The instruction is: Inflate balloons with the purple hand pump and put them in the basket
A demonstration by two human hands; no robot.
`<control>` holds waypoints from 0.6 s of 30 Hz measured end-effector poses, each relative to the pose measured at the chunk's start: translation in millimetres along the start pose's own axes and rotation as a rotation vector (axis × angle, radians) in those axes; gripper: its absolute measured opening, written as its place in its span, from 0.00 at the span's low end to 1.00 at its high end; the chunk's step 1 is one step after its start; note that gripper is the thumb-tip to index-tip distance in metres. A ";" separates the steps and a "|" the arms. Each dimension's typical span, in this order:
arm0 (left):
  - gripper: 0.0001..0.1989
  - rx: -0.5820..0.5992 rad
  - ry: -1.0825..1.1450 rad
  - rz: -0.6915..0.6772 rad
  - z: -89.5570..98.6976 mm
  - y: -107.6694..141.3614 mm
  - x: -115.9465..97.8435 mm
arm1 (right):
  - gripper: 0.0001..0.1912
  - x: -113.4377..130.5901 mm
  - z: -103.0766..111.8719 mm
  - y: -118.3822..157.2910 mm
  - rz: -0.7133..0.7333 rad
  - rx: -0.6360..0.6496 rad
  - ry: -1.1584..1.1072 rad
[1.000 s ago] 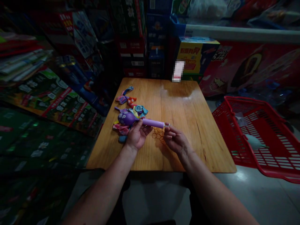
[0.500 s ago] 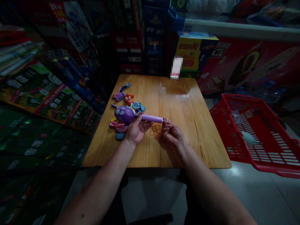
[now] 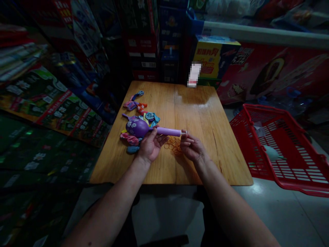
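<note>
A purple balloon [image 3: 137,128] with white flowers, partly inflated, sits on the end of a light purple hand pump [image 3: 168,131]. My left hand [image 3: 151,144] is closed round the joint of balloon and pump, thumb on top. At the pump's right end my right hand [image 3: 192,145] pinches the white handle [image 3: 183,132]. Below the pump, several orange rubber bands [image 3: 173,145] lie on the wooden table [image 3: 203,120]. Limp balloons in pink [image 3: 130,138], orange [image 3: 141,108], teal [image 3: 151,118] and other colours lie along the table's left side.
A red shopping basket [image 3: 279,171] stands right of the table, holding a pale green balloon [image 3: 271,153]. Stacked boxes [image 3: 144,51] rise behind the table, and green cartons [image 3: 51,96] line the left. A blurred white card [image 3: 194,73] stands at the back edge.
The pump and both hands have shifted slightly right, my right hand somewhat more. The balloon looks a little fuller.
</note>
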State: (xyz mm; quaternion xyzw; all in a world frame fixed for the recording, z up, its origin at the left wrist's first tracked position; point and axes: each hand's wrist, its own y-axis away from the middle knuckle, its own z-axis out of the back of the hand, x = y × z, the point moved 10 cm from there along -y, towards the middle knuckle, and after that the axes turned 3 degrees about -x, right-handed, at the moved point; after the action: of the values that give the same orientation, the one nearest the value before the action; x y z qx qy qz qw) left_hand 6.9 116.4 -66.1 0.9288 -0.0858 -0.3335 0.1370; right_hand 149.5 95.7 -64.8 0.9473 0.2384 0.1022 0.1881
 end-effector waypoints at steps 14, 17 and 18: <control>0.14 -0.032 0.007 -0.037 -5.7 2.0 -5.3 | 0.09 0.2 -3.9 3.3 -0.003 0.009 -0.037; 0.13 -0.040 0.032 -0.077 1.0 -6.8 -22.4 | 0.11 15.1 -12.8 10.1 0.021 0.027 -0.038; 0.13 -0.051 0.044 -0.097 4.0 -9.1 -29.3 | 0.12 22.6 -13.8 12.2 0.050 0.026 -0.047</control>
State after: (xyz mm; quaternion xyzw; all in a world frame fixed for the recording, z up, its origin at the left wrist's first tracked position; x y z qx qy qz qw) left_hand -17.4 131.6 -54.4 0.9351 -0.0290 -0.3213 0.1464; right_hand 170.2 101.0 -45.0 0.9575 0.2114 0.0815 0.1785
